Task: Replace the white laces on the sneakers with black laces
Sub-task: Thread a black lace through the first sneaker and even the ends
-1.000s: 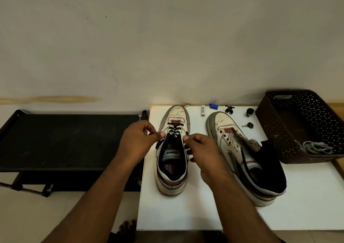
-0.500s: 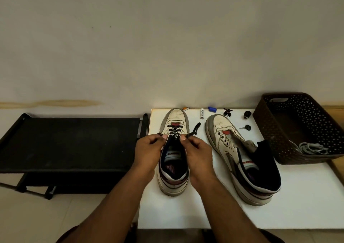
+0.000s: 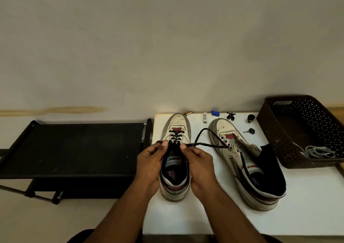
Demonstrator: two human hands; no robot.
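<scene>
Two worn white sneakers stand on a white table [image 3: 307,205], toes toward the wall. The left sneaker [image 3: 176,168] has a black lace [image 3: 204,144] crossed through its lower eyelets. My left hand [image 3: 150,160] pinches the lace at the shoe's left eyelet edge. My right hand [image 3: 197,160] pinches the lace on the right side; its free end loops out over the table onto the right sneaker [image 3: 242,160]. That right sneaker has bare eyelets and a black tongue folded open. The white laces [image 3: 318,152] lie in a brown basket [image 3: 275,131].
Small items line the table's back edge: a battery [image 3: 205,117], a blue cap [image 3: 215,113], a key [image 3: 249,131], a black knob [image 3: 251,118]. A black rack [image 3: 74,147] stands left of the table. The wall is close behind.
Both hands have moved inward to the shoe's upper eyelets. The lace's free end, short beside the shoe before, now loops out to the right over the other sneaker.
</scene>
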